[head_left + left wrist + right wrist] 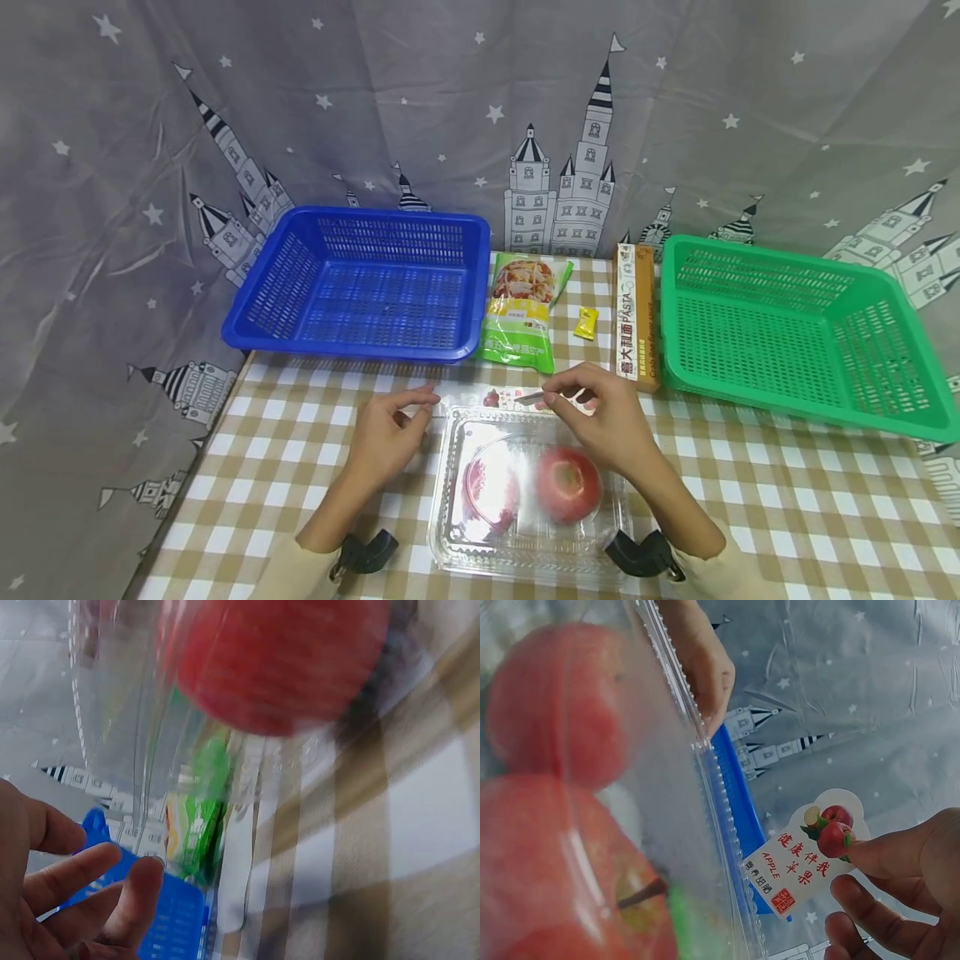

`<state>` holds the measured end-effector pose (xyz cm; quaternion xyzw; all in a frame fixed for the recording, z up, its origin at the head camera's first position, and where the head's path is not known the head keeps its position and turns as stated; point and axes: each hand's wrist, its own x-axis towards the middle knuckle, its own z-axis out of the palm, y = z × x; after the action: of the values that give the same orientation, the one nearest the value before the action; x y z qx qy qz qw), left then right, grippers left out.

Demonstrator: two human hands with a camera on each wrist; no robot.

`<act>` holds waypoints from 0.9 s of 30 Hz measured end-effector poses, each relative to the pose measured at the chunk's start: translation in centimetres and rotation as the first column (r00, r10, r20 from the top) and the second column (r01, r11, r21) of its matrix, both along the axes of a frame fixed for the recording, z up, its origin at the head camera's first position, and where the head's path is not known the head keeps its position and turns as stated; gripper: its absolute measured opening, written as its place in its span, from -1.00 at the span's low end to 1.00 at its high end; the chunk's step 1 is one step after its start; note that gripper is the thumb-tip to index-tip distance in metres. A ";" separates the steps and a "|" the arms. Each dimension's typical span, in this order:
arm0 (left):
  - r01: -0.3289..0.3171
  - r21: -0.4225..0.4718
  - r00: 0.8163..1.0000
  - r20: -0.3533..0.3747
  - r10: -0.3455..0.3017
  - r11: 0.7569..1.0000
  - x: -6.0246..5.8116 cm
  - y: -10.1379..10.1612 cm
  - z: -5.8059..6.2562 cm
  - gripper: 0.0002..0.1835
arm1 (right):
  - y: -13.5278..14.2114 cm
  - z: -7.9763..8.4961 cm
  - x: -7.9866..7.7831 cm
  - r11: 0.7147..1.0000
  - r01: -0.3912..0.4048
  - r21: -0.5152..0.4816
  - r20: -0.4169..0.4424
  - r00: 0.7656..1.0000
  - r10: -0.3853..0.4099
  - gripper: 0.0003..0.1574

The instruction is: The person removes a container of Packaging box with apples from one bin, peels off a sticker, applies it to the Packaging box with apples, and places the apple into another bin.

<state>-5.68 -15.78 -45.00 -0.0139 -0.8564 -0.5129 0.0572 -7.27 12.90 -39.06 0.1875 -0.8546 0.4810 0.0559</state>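
Observation:
A clear plastic clamshell box [525,554] holds two red apples [568,485] and sits in front of me on the tablecloth. Thumb and finger of my right hand [606,417] pinch a small white apple label [804,862] by its edge, above the box's far side. In the head view that label shows nearly edge-on. Beside the box's far left corner is my left hand [386,437], its fingers loosely bent with nothing visible between them. Behind the box lies a pale label strip [491,397] printed with small red pictures, partly hidden by my right hand.
A blue basket [356,354] stands at the back left, a green basket [810,408] at the right. Between them are a green food packet [517,321], a small yellow wrapped piece [586,322] and an upright-lying pasta box [636,321]. A grey curtain [420,92] hangs behind.

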 end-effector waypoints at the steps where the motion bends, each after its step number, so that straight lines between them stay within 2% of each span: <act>1: 0.013 -0.006 1.000 -0.006 -0.013 1.000 0.3 0.1 0.1 -0.76 | 0.1 -0.1 0.1 1.000 0.001 -0.007 0.002 1.000 -0.001 -0.87; 5: 0.093 -0.085 0.995 -0.037 -0.096 0.992 1.7 0.4 0.3 -0.56 | 0.5 -0.2 0.2 0.999 -0.006 -0.039 -0.010 1.000 0.006 -0.84; 8: 0.148 -0.168 0.988 -0.021 -0.153 0.975 3.0 0.6 0.5 -0.38 | 0.8 -0.2 0.4 0.998 -0.012 -0.065 -0.005 1.000 0.011 -0.83; 10: 0.180 -0.187 0.983 0.011 -0.181 0.966 3.9 0.6 0.5 -0.32 | 0.9 -0.2 0.6 0.998 -0.006 -0.069 0.004 1.000 0.006 -0.84; 14: 0.243 -0.147 0.970 0.040 -0.239 0.959 5.3 0.4 0.4 -0.25 | 1.3 -0.1 1.1 0.998 0.019 -0.067 -0.002 1.000 -0.019 -0.86; 19: 0.318 -0.112 0.948 0.012 -0.319 0.941 6.4 0.0 0.3 -0.25 | 1.6 -0.2 1.8 0.995 0.042 -0.092 0.005 0.999 -0.041 -0.84; 23: 0.372 -0.097 0.927 -0.018 -0.376 0.923 7.1 -0.2 0.2 -0.28 | 1.9 -0.5 2.5 0.992 0.054 -0.113 0.060 0.997 -0.047 -0.85; 27: 0.392 -0.079 0.919 -0.017 -0.394 0.917 7.4 -0.2 0.1 -0.30 | 2.2 -0.8 3.4 0.991 0.086 -0.101 0.163 0.984 -0.069 -0.87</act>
<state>1.74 -15.98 -44.91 -0.1958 -0.8535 -0.4818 -0.0337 -3.91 15.10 -39.84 0.1118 -0.8359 0.5372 0.0161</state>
